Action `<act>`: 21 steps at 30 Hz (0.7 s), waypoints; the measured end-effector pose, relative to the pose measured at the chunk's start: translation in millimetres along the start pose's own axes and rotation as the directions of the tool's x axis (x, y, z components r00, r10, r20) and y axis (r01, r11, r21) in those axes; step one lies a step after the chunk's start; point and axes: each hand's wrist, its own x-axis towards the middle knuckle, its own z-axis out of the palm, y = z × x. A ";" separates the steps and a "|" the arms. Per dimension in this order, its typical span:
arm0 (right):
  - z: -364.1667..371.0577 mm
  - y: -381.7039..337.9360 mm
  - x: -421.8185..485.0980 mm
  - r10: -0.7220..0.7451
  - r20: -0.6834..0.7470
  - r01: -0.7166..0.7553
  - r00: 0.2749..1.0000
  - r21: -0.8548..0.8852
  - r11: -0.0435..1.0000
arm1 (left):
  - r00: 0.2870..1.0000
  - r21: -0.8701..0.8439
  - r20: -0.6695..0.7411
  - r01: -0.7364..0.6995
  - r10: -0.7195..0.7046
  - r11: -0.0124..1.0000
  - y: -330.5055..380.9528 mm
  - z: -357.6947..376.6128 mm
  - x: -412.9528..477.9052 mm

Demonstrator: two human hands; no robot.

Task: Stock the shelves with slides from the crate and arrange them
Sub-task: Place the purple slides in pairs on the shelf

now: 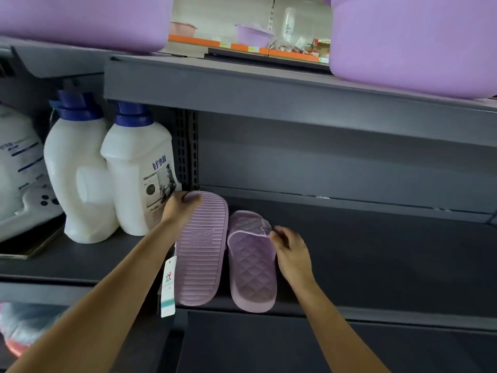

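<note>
The sole-up slide (200, 249) stands tilted on the shelf (376, 254), its toe gripped by the left hand (178, 208). Just right of it, the upright slide (251, 261) lies flat, its strap pinched by the right hand (291, 254). Best to lay the tilted one down parallel, with its tag (168, 286) tucked clear.

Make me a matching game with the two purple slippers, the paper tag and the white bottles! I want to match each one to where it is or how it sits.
Things:
1. Left slide
2. Right slide
3. Paper tag
4. White bottles

States:
A. Hangs over the shelf's front edge
B. Sole showing, held by the left hand
C. Stand left of the slides
D. Strap up, touched by the right hand

Pairs: 1-B, 2-D, 3-A, 4-C
</note>
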 end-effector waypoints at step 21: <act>-120.4 44.3 -72.2 -0.411 0.171 0.440 0.895 -0.482 0.757 | 0.895 0.597 0.055 -0.385 0.442 0.704 11.7 4.5 -193.6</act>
